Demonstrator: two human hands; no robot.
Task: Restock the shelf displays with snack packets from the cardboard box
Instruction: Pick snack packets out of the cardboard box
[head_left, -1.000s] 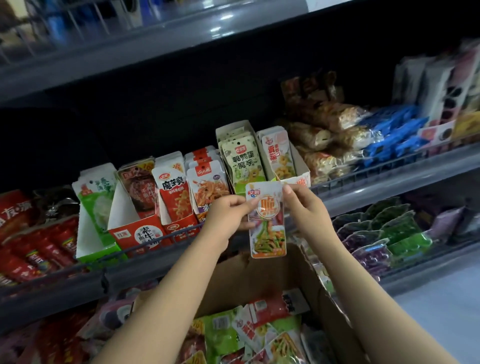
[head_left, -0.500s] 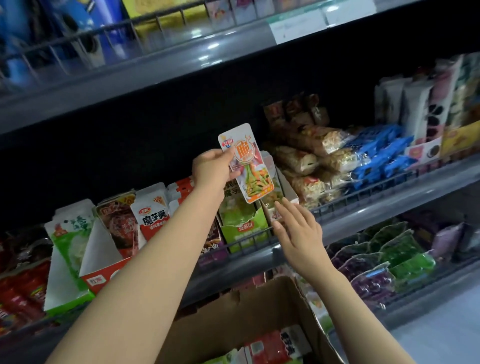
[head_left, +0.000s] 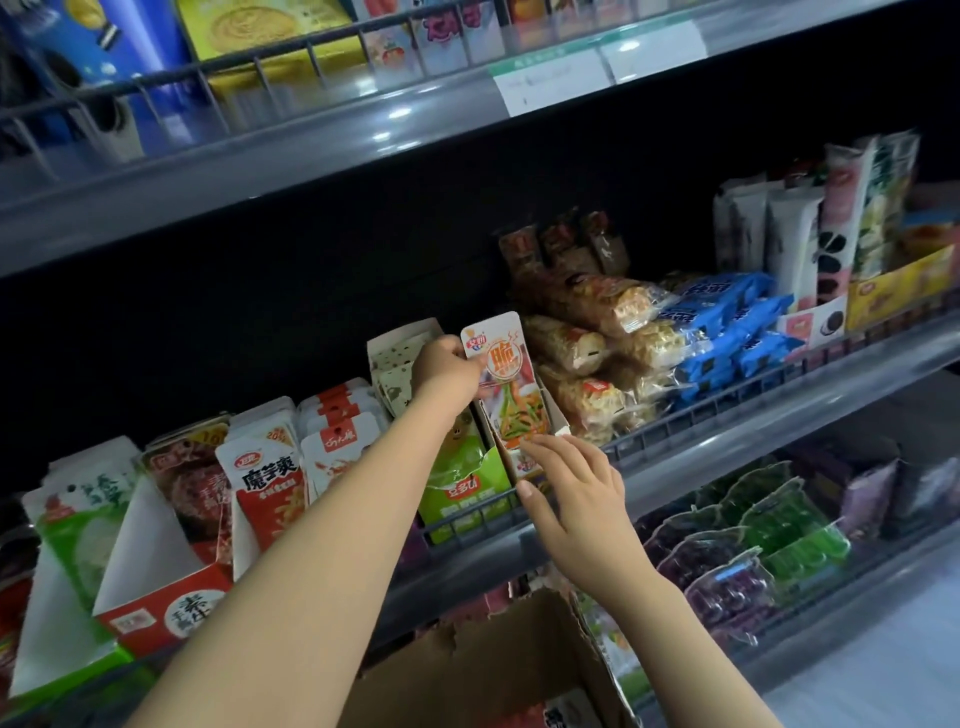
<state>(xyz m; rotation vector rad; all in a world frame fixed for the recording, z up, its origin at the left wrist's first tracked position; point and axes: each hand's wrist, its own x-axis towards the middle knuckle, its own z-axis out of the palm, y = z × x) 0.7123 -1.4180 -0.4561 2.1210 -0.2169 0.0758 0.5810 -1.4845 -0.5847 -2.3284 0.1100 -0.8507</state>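
Note:
My left hand (head_left: 447, 369) pinches the top corner of a white and orange snack packet (head_left: 506, 379) printed with green beans. The packet's lower end stands inside a small white display box (head_left: 558, 423) on the middle shelf. My right hand (head_left: 571, 493) touches the front of that display box with straight fingers, just below the packet. The brown cardboard box (head_left: 498, 660) sits low in the view under my arms, with a few packets showing at its bottom edge.
Left of the display box stand several more display boxes, among them a green one (head_left: 462, 483) and a red one (head_left: 171, 608). Wrapped cakes (head_left: 597, 322) and blue packets (head_left: 727, 327) lie to the right. A wire rail (head_left: 727, 405) edges the shelf. Green and purple packs (head_left: 769, 530) fill the shelf below.
My left hand lowered the packet from above the display box down into it. My right hand moved up a little to the box's front. The view tilted up and away from the cardboard box.

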